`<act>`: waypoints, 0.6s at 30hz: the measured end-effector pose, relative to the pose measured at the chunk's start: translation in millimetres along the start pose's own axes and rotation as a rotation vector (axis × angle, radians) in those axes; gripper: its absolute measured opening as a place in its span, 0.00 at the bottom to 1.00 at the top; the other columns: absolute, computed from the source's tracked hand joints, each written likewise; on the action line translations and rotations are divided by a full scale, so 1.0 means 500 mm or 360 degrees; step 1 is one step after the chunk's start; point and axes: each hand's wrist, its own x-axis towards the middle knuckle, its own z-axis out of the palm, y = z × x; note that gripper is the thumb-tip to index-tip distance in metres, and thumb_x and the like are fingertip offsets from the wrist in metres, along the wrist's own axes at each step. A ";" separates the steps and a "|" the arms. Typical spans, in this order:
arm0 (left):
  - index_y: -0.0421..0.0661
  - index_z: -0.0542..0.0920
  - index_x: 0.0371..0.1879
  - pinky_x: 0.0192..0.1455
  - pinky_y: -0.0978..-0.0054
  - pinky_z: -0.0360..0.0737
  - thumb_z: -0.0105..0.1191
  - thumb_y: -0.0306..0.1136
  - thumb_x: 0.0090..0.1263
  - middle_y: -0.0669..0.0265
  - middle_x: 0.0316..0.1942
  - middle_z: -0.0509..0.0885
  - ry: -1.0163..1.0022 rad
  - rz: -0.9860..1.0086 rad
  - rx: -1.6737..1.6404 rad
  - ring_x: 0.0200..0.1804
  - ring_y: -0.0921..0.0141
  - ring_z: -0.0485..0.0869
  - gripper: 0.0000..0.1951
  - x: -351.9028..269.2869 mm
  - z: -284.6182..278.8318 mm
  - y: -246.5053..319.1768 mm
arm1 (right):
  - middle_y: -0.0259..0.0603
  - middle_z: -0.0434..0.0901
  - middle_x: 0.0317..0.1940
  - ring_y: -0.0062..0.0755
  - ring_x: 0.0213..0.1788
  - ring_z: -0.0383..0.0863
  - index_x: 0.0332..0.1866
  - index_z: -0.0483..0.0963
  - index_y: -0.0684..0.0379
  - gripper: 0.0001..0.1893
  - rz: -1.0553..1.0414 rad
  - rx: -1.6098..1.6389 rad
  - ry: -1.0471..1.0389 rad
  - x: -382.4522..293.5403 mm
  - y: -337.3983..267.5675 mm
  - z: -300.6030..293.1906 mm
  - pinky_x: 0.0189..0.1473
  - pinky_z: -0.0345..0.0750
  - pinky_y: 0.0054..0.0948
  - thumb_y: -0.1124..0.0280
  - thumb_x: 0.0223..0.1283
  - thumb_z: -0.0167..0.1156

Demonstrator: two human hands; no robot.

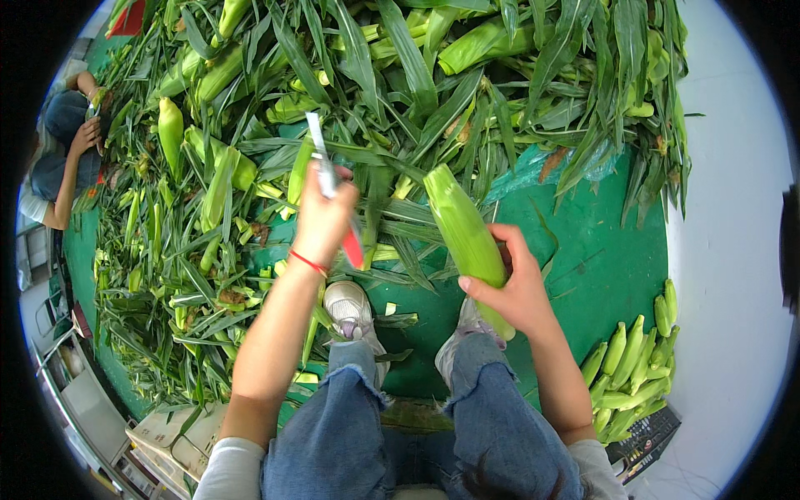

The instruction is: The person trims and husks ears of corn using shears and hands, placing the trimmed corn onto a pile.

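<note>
A knife (320, 152) with a red handle is in my left hand (328, 203), its blade pointing up and away and its outline blurred. Some long leaves hang or lie close beside that hand. My right hand (515, 275) grips an ear of corn in its green husk (465, 234), tilted with its pale cut-looking end towards the heap. The knife and the ear are apart. Beyond both hands lies a large heap of corn leaves and unhusked ears (406, 75).
Trimmed green ears (631, 362) are piled in a dark crate (650, 437) at the right by a white wall (725, 250). Husks and leaves (169, 300) cover the green floor (600, 250) at left. A co-worker's hands (86, 134) are at far left, near a pale crate (181, 437).
</note>
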 end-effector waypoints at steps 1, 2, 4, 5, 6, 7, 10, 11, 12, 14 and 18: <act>0.45 0.69 0.41 0.31 0.79 0.71 0.49 0.21 0.56 0.72 0.27 0.71 0.0089 -0.0012 0.0036 0.29 0.77 0.71 0.13 0.027 -0.031 -0.003 | 0.46 0.73 0.43 0.35 0.46 0.75 0.53 0.64 0.63 0.31 -0.0008 0.0004 -0.0004 -0.008 0.009 0.004 0.49 0.72 0.31 0.67 0.43 0.68; 0.44 0.69 0.42 0.31 0.80 0.71 0.51 0.23 0.57 0.72 0.27 0.72 0.0057 0.0043 -0.0036 0.29 0.78 0.71 0.14 0.026 -0.046 -0.014 | 0.45 0.73 0.43 0.34 0.46 0.75 0.55 0.64 0.64 0.32 0.0006 0.0198 -0.0013 -0.012 0.026 0.013 0.50 0.71 0.30 0.67 0.43 0.68; 0.42 0.71 0.45 0.32 0.82 0.71 0.60 0.30 0.58 0.73 0.28 0.73 -0.0159 0.0004 0.0022 0.29 0.79 0.71 0.18 -0.013 -0.033 -0.003 | 0.44 0.73 0.44 0.34 0.47 0.75 0.56 0.63 0.64 0.33 0.0036 0.0362 -0.0007 -0.014 0.054 0.005 0.51 0.71 0.30 0.68 0.43 0.68; 0.41 0.71 0.45 0.33 0.83 0.71 0.64 0.36 0.57 0.74 0.28 0.74 -0.0322 -0.0099 0.0044 0.30 0.80 0.72 0.21 -0.040 -0.020 0.013 | 0.41 0.72 0.46 0.31 0.49 0.73 0.58 0.62 0.64 0.34 0.0062 0.0406 -0.0015 -0.012 0.061 0.004 0.53 0.69 0.29 0.69 0.43 0.68; 0.41 0.71 0.45 0.34 0.84 0.71 0.64 0.36 0.57 0.74 0.29 0.74 -0.0432 -0.0079 -0.0045 0.30 0.81 0.72 0.21 -0.063 -0.008 0.018 | 0.38 0.71 0.48 0.29 0.51 0.71 0.60 0.61 0.63 0.36 0.0090 0.0450 -0.0019 -0.013 0.065 0.011 0.55 0.67 0.28 0.71 0.43 0.68; 0.42 0.71 0.46 0.35 0.84 0.71 0.64 0.35 0.57 0.74 0.29 0.75 -0.0531 -0.0071 -0.0119 0.31 0.81 0.73 0.22 -0.084 -0.002 0.021 | 0.38 0.71 0.48 0.29 0.51 0.71 0.60 0.61 0.63 0.36 0.0096 0.0471 -0.0028 -0.009 0.068 0.024 0.55 0.67 0.28 0.71 0.43 0.68; 0.42 0.70 0.47 0.38 0.84 0.73 0.61 0.28 0.58 0.73 0.32 0.76 -0.0523 0.0277 -0.0369 0.34 0.81 0.74 0.19 -0.115 0.028 0.048 | 0.40 0.69 0.50 0.30 0.52 0.71 0.58 0.62 0.63 0.34 -0.0213 0.0119 -0.0045 0.004 0.065 0.043 0.56 0.67 0.29 0.72 0.42 0.68; 0.42 0.69 0.46 0.38 0.83 0.73 0.60 0.27 0.59 0.72 0.34 0.77 -0.0496 0.0358 -0.0307 0.33 0.81 0.75 0.18 -0.115 0.029 0.047 | 0.44 0.70 0.49 0.35 0.52 0.71 0.57 0.64 0.64 0.33 -0.0253 0.0066 -0.0070 0.001 0.058 0.050 0.56 0.68 0.30 0.72 0.42 0.68; 0.42 0.69 0.46 0.37 0.82 0.74 0.60 0.27 0.59 0.72 0.35 0.77 -0.0532 0.0386 -0.0198 0.33 0.81 0.75 0.18 -0.113 0.023 0.048 | 0.48 0.70 0.49 0.40 0.53 0.72 0.55 0.65 0.65 0.31 -0.0295 0.0016 -0.0094 -0.001 0.055 0.056 0.55 0.68 0.32 0.71 0.41 0.67; 0.43 0.69 0.48 0.40 0.82 0.73 0.60 0.25 0.58 0.70 0.37 0.77 -0.0622 0.0434 0.0027 0.37 0.80 0.75 0.19 -0.110 0.009 0.056 | 0.48 0.70 0.49 0.41 0.53 0.72 0.55 0.65 0.64 0.31 -0.0350 0.0041 -0.0074 0.000 0.070 0.066 0.56 0.68 0.32 0.71 0.41 0.67; 0.43 0.70 0.46 0.40 0.81 0.73 0.59 0.26 0.58 0.69 0.36 0.78 -0.0672 0.0410 0.0095 0.36 0.79 0.75 0.18 -0.112 0.010 0.068 | 0.44 0.68 0.50 0.35 0.55 0.70 0.57 0.63 0.63 0.33 -0.0365 0.0128 -0.0042 0.002 0.108 0.088 0.58 0.66 0.30 0.74 0.41 0.68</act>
